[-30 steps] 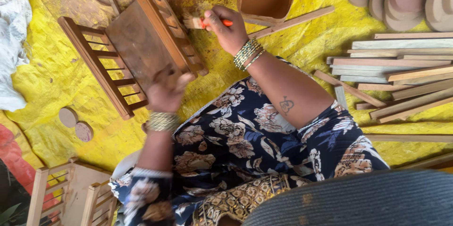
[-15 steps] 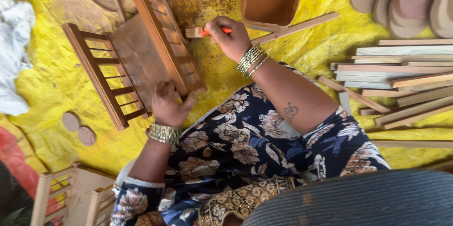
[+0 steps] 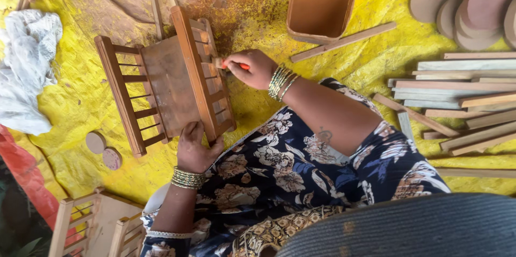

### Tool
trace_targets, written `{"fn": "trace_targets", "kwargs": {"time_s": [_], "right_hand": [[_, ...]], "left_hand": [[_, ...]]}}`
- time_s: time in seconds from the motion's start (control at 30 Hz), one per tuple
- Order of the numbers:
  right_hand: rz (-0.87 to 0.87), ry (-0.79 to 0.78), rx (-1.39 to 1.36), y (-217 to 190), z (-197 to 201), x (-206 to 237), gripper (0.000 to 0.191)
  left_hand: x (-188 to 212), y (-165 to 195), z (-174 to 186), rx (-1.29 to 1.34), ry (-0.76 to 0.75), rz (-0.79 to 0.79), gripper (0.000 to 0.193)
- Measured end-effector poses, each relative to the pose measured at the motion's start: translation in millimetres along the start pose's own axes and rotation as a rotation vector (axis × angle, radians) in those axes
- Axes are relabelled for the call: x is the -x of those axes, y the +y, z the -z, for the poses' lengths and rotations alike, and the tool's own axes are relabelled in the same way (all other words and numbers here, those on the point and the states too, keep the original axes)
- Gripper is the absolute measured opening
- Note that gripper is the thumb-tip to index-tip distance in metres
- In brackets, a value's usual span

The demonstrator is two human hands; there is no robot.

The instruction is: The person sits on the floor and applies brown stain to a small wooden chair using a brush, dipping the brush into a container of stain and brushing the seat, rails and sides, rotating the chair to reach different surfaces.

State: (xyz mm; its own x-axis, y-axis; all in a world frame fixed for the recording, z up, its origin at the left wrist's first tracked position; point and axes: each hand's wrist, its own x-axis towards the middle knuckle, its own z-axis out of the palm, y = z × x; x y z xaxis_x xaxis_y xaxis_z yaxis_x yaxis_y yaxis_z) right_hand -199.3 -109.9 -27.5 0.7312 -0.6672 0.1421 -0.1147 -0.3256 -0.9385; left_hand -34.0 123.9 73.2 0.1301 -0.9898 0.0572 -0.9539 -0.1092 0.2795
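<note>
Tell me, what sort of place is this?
Probably a small woodcraft workshop on the floor: a half-stained wooden rack, a tub of brown stain, and stacked wooden slats on a yellow sheet.

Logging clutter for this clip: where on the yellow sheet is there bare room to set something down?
Bare yellow sheet lies between the brown paint tub and the stacked wooden slats; another patch sits between the white cloth and the stained wooden rack. The right edge is crowded with slats and round wooden discs.

No packages, labels, signs, screens visible.
</note>
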Motion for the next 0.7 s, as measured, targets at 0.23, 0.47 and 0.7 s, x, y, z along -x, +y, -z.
{"fn": "trace_targets", "kwargs": {"time_s": [0.23, 0.47, 0.7], "right_hand": [[0.19, 0.113, -0.306, 10, 0, -9, 0.019], [0.078, 0.168, -0.108, 20, 31, -2, 0.015], [0.184, 0.085, -0.209, 21, -4, -9, 0.017]], "left_hand": [[-9, 2, 3, 0.009, -0.074, 0.016, 0.055], [-13, -2, -6, 0.026, -0.071, 0.028, 0.055], [-10, -12, -16, -0.059, -0.022, -0.034, 0.065]]}}
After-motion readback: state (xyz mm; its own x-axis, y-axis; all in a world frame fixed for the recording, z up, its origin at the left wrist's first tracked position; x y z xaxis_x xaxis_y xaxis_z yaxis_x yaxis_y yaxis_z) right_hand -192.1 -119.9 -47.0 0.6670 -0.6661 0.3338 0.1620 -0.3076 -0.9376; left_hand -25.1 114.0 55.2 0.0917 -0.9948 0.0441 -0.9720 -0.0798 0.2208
